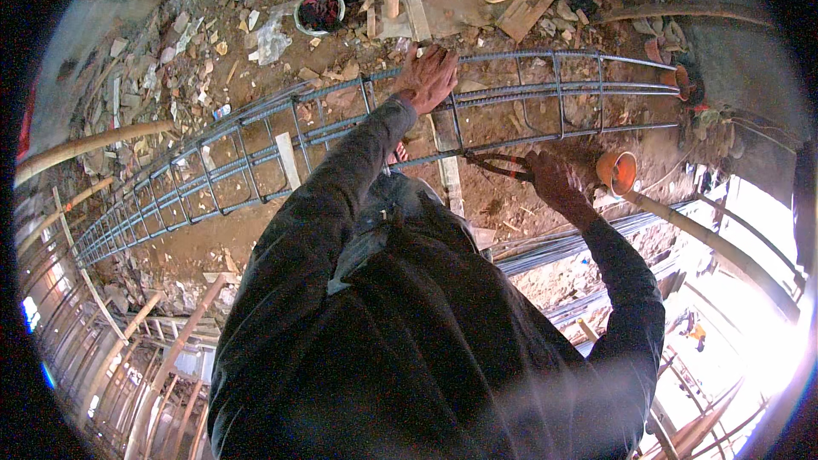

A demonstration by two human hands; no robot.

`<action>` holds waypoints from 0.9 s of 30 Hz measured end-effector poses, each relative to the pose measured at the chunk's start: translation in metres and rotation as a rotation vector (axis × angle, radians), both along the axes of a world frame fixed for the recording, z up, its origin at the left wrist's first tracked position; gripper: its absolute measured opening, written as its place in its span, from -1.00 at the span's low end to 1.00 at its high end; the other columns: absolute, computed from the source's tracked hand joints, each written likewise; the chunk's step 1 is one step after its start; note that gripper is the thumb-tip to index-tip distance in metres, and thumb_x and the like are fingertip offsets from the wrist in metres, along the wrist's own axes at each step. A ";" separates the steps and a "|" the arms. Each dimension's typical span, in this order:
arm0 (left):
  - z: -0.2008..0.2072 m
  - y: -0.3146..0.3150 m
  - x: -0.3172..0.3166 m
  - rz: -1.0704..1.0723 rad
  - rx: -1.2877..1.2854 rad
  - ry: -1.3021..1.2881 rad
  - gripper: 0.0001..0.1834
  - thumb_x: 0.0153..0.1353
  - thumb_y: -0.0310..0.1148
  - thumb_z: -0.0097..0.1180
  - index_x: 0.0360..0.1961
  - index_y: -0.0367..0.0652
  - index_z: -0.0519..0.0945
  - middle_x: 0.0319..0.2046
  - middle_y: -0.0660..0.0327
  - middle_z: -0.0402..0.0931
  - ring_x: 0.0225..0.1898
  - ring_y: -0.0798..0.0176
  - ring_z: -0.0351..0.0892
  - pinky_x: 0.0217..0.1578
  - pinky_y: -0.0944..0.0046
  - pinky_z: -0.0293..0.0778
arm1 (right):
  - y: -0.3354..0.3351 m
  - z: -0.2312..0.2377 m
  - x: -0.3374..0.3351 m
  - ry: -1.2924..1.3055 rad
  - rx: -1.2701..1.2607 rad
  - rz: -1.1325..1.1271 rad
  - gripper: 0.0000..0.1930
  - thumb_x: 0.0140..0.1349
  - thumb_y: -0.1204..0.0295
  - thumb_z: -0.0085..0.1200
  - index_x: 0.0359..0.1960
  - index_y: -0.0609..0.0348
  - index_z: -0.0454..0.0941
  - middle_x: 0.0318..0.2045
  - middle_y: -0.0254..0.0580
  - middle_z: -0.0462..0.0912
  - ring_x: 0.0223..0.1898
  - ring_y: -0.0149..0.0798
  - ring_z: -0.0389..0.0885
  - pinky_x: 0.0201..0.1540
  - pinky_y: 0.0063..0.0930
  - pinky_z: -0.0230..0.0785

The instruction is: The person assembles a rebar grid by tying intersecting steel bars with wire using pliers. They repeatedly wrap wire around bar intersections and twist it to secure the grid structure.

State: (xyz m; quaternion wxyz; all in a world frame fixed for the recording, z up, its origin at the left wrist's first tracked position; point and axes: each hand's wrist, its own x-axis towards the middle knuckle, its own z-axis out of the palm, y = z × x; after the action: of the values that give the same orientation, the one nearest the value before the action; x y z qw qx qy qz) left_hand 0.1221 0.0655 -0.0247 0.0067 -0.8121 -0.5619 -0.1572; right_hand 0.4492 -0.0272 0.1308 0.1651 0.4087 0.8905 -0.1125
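A long rebar cage [298, 126] of several steel bars with square stirrups runs across in front of me. My left hand [426, 77] is closed over its far top bar, fingers bent around it. In my right hand [558, 181] are tying pincers [503, 165] with dark handles and an orange-red patch. The jaws meet the near bar beside a stirrup [457, 123]. Any wire between the jaws is too small to make out. Below the cage lies a pale wooden plank [449, 170], partly hidden by my body.
Rubble and scraps cover the ground. A bucket with dark contents [319, 12] stands at the far left. Near my right hand is an orange cup-shaped thing [617, 172], beside a bamboo pole [707, 238]. Loose steel bars [588, 243] lie behind, and bamboo poles [102, 149] stick in from the left.
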 end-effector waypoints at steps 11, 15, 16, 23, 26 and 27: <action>0.009 0.015 -0.002 -0.008 0.263 0.611 -0.58 0.41 -0.01 -0.09 0.11 -0.04 0.50 0.02 0.20 0.52 0.20 0.12 0.39 0.33 -0.05 0.17 | -0.043 -0.008 -0.001 0.129 -0.078 -0.220 -0.82 0.27 0.36 0.05 -0.14 0.12 0.50 -0.31 -0.02 0.59 -0.30 0.13 0.60 -0.21 0.07 0.42; 0.020 0.013 -0.001 -0.062 -0.167 0.077 -0.56 0.43 -0.02 -0.16 0.14 -0.05 0.47 0.07 0.22 0.48 0.24 0.13 0.33 0.37 -0.03 0.07 | -0.081 -0.004 -0.010 0.013 -0.066 -0.336 -0.47 0.33 0.36 0.06 0.34 0.13 0.31 -0.03 0.09 0.53 0.01 0.17 0.56 0.07 0.12 0.41; 0.021 0.012 -0.001 -0.063 -0.159 0.076 -0.56 0.43 -0.02 -0.16 0.14 -0.05 0.47 0.08 0.23 0.48 0.23 0.13 0.34 0.38 -0.03 0.05 | -0.091 -0.004 -0.015 0.048 0.067 -0.244 -0.38 0.32 0.38 0.09 0.41 0.15 0.24 0.00 0.09 0.51 0.03 0.17 0.54 0.08 0.14 0.40; 0.013 0.007 0.001 -0.060 0.008 0.014 -0.59 0.39 -0.05 -0.12 0.05 -0.09 0.52 0.06 0.19 0.54 0.26 0.12 0.36 0.37 -0.09 0.06 | -0.113 0.010 -0.040 -0.017 0.061 -0.290 -0.34 0.29 0.49 -0.02 0.46 0.22 0.16 0.06 0.13 0.47 0.04 0.17 0.50 0.13 0.13 0.33; 0.011 0.008 0.003 -0.055 -0.015 0.031 -0.52 0.31 -0.04 0.06 0.17 -0.01 0.51 0.17 0.14 0.50 0.27 0.03 0.39 0.33 -0.26 0.16 | -0.102 0.020 -0.043 0.103 -0.071 -0.310 -0.58 0.38 0.40 -0.04 0.24 0.19 0.35 -0.07 0.19 0.54 -0.07 0.23 0.55 -0.02 0.15 0.40; 0.011 0.009 0.003 -0.070 -0.066 0.046 -0.53 0.32 -0.05 0.05 0.17 -0.01 0.51 0.16 0.15 0.50 0.27 0.04 0.39 0.33 -0.26 0.14 | -0.097 0.021 -0.043 0.152 -0.165 -0.322 -0.66 0.41 0.36 -0.05 0.17 0.18 0.40 -0.12 0.20 0.56 -0.10 0.26 0.56 -0.06 0.16 0.40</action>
State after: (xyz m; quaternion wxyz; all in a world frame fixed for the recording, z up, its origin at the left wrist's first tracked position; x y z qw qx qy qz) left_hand 0.1256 0.0749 -0.0135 -0.0125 -0.8344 -0.5379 -0.1200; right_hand 0.4058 -0.1247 0.1522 0.1099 0.5213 0.8114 -0.2405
